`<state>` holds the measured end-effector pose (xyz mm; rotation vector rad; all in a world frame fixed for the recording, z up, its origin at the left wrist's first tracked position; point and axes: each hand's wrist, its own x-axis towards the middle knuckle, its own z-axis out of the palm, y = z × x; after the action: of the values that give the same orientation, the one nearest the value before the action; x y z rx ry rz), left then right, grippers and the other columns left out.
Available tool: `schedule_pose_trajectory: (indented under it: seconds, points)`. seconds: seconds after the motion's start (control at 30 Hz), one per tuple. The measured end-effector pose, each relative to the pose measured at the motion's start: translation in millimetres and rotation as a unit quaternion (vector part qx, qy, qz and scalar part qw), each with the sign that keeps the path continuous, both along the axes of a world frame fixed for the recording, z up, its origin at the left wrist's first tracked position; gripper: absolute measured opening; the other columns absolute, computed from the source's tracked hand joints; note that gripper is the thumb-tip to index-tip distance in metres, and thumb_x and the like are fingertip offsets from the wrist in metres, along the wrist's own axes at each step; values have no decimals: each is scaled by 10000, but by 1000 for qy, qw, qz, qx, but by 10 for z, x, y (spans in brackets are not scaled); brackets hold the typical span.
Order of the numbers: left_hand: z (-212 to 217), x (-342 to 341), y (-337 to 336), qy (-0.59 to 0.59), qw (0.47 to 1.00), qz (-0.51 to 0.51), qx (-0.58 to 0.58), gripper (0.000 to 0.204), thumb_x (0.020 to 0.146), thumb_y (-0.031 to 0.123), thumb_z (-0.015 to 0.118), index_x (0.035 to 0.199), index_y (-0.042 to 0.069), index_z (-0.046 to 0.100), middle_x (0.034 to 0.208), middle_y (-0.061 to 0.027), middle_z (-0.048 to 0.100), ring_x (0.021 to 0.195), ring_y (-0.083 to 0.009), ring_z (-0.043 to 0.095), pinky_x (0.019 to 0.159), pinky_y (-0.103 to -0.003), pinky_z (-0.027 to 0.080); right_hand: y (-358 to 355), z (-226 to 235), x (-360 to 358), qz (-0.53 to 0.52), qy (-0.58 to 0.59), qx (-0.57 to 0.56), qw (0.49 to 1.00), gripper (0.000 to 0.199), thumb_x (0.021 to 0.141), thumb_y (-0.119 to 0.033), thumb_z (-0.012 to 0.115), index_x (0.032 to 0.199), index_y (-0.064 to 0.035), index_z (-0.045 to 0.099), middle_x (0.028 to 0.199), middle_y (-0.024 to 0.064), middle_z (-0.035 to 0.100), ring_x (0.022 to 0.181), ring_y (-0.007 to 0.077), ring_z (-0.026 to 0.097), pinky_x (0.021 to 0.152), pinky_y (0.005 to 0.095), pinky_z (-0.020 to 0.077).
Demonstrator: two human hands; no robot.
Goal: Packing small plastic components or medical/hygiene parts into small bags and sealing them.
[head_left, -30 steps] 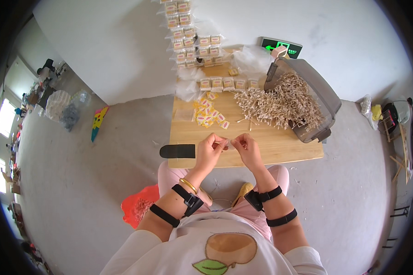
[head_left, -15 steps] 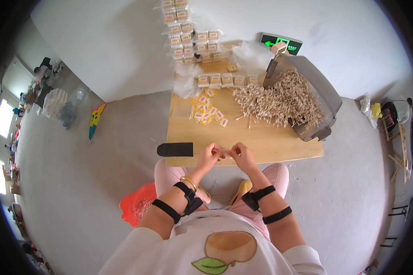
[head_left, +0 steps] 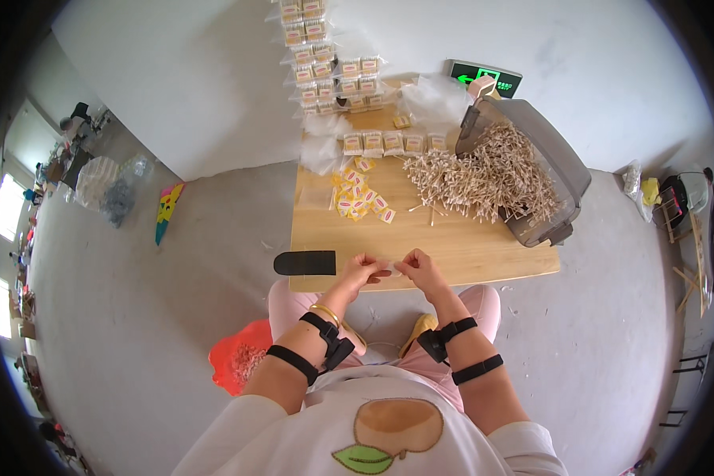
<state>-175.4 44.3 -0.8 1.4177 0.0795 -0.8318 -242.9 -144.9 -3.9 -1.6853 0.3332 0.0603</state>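
The person sits at a low pale wooden table point(head_left: 452, 246), knees in pink trousers under its near edge; both hands meet just above that edge. The left hand point(head_left: 362, 270) and the right hand point(head_left: 420, 268) each pinch one end of a small clear plastic bag point(head_left: 392, 266) with fingertips pressed together, so the bag is stretched between them, over the near rim of the table; what it holds is too small to tell. Black straps wrap both forearms, and a gold bangle point(head_left: 323, 311) sits on the left wrist.

Just left of the left hand a flat black rectangular pad point(head_left: 305, 262) overhangs the table's corner; farther up lies a scatter of small yellow and white packets point(head_left: 358, 198); to the right, a heap of thin pale wooden sticks point(head_left: 476, 174) spills from a tipped grey plastic bin point(head_left: 559, 170); rows of filled clear packs point(head_left: 389, 143) line the far edge. A red plastic bag point(head_left: 238, 365) lies on the grey floor by the left knee.
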Motion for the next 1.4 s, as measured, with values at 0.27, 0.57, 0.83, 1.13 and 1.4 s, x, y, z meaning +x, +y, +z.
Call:
schedule_pose_trajectory:
  seconds: [0.27, 0.57, 0.83, 1.13, 1.4]
  points:
    - [66, 24, -4, -26, 999, -14, 33, 283, 930, 309, 757, 1050, 100, 609, 972, -14, 717, 913, -169, 753, 682, -243, 475, -9, 23, 65, -2, 55, 10, 998, 211, 893, -205, 773, 924, -42, 643, 797, 14, 610, 732, 113, 556, 651, 278, 465]
    - [94, -154, 104, -275, 960, -4, 51, 320, 898, 288, 791, 1029, 50, 622, 917, -31, 704, 804, -106, 703, 611, -247, 480, 292, 354, -168, -21, -158, -215, 963, 157, 876, -115, 733, 974, -1, 687, 912, 113, 660, 788, 212, 622, 723, 327, 516]
    - [983, -354, 147, -329, 937, -112, 14, 357, 832, 179, 855, 1096, 50, 652, 944, -6, 697, 840, -48, 634, 712, -212, 493, 185, 1107, -368, 53, -168, -95, 980, 117, 935, -106, 705, 982, 0, 688, 840, 40, 669, 750, 106, 587, 707, 269, 481]
    - [1663, -786, 110, -306, 940, -84, -126, 137, 897, 84, 772, 977, 14, 687, 892, 25, 676, 762, -25, 574, 651, -233, 479, 43, 1840, -664, 95, -191, -30, 977, 126, 939, -128, 723, 975, -15, 682, 831, -17, 641, 770, 70, 540, 722, 253, 458]
    - [2178, -948, 212, -504, 850, -121, -90, 173, 852, 86, 810, 972, 17, 707, 783, 8, 627, 670, -27, 505, 568, -229, 398, 131, 2310, -1012, 106, -199, 87, 971, 129, 945, -91, 724, 1001, 5, 657, 900, -5, 643, 833, 74, 568, 784, 240, 476]
